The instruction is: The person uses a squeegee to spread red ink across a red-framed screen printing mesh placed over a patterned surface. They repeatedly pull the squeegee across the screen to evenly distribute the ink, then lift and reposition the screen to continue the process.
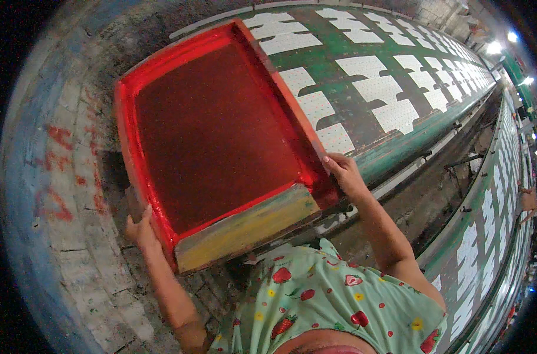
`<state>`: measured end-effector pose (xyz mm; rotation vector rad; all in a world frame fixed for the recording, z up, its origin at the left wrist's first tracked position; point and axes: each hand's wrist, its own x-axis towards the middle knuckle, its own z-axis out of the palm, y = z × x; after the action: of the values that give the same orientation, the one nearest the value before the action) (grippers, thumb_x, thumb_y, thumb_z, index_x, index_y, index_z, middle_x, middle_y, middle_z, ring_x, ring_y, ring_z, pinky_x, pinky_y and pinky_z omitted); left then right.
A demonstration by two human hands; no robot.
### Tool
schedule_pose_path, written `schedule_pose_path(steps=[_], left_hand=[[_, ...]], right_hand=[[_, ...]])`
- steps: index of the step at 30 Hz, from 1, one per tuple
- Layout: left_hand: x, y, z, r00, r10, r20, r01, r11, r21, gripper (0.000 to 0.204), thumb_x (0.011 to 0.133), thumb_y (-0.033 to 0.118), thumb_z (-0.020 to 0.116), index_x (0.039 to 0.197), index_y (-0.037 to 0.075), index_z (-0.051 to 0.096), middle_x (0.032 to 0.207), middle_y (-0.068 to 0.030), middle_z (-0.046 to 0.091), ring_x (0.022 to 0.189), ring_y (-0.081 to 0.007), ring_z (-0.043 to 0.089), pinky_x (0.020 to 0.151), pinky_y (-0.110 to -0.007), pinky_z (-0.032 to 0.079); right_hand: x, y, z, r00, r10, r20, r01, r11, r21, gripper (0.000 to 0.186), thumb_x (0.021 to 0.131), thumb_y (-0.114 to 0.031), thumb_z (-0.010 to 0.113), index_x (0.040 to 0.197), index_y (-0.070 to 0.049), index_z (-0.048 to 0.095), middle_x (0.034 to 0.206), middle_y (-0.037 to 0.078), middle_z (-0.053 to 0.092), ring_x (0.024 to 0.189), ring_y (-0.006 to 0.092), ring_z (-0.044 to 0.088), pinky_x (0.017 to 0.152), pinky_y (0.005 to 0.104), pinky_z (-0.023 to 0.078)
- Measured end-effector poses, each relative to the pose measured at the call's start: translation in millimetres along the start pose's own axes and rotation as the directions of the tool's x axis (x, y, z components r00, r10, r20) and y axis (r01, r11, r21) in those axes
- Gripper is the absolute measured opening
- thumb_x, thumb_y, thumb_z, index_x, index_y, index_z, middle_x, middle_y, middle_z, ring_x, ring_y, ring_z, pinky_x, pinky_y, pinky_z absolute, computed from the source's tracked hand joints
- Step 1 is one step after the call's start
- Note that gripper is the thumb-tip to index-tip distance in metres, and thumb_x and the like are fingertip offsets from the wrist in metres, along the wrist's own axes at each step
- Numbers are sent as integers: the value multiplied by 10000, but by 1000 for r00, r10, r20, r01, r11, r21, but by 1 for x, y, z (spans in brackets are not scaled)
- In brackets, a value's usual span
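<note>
- In the left hand (141, 229): the left side of the red frame (183, 56), near its lower corner, with narrow grip and thumb on the rim.
- In the right hand (343, 172): the right side of the same frame, near the other lower corner, also gripped narrowly.
- Between both hands: the frame itself, tilted, in front of the body, overlapping the near end of the green table (321, 50). Cannot tell from this view if touching the table or hanging above.
- Inside the frame: one dark red mesh (215, 138), with bright red colour smeared along the inner walls; at the near side, one yellow and grey board (248, 227).
- Done, by judgement: frame already coloured and held in both hands, white pieces (377, 88) already laid out flat in order.
- Left, by judgement: frame not yet put down. Impossible to say how many pieces finished; on the nearest ones, only tiny dots visible.
- Counted close by: two hands, one frame, one mesh, one board.
- Counted on the green table: two long rows, more than ten pieces; too small for exact count at the far end.
- Farther, to the right: one second table (442, 253), with many more white pieces, too squeezed to count.
- In the far upper right: at least three bright lamps (494, 48).
</note>
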<state>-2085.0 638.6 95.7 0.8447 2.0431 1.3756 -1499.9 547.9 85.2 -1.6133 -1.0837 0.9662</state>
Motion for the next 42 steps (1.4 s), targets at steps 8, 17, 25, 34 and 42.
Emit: schedule_pose_path(steps=[8,17,25,34,42], left_hand=[[-115,-9,139,994,-8,109,13,999,-46,620,870,136,965,1369,-74,663,1329,-193,756,1181,-316,735,1060,-456,574],[-188,-14,203,993,42,106,-28,991,-130,463,871,113,960,1228,-18,696,1217,-129,776,1077,-257,736,995,-426,574],[-202,-6,219,991,84,105,-81,996,-27,442,855,143,970,1194,-4,727,1156,-114,791,1031,-243,736,961,-414,574],[-201,-13,232,986,90,138,-97,994,44,432,866,171,962,1176,-8,722,1108,-106,784,974,-242,723,912,-407,559],[-196,-12,223,969,64,239,-88,992,93,589,865,375,957,1212,-32,709,1146,-183,789,1049,-318,746,942,-458,570]], right_hand=[[34,45,-126,978,203,-52,-208,973,-103,538,1100,-391,753,1373,72,759,1099,36,755,1007,133,635,937,301,516],[62,98,-209,973,214,-82,-215,977,-1,519,1112,-354,740,1376,93,754,1206,105,821,1099,165,713,1012,319,546],[69,113,-245,980,192,-52,-194,981,-27,534,1105,-330,748,1439,85,725,1293,131,815,1172,184,725,1066,340,547],[12,60,-215,950,-311,32,265,747,-610,462,996,-221,831,1435,-96,765,1401,197,756,1328,408,704,1114,458,565],[-32,5,-121,599,-356,717,792,394,-466,601,851,-226,855,1440,-173,753,1443,95,715,1350,368,667,1150,503,523]])
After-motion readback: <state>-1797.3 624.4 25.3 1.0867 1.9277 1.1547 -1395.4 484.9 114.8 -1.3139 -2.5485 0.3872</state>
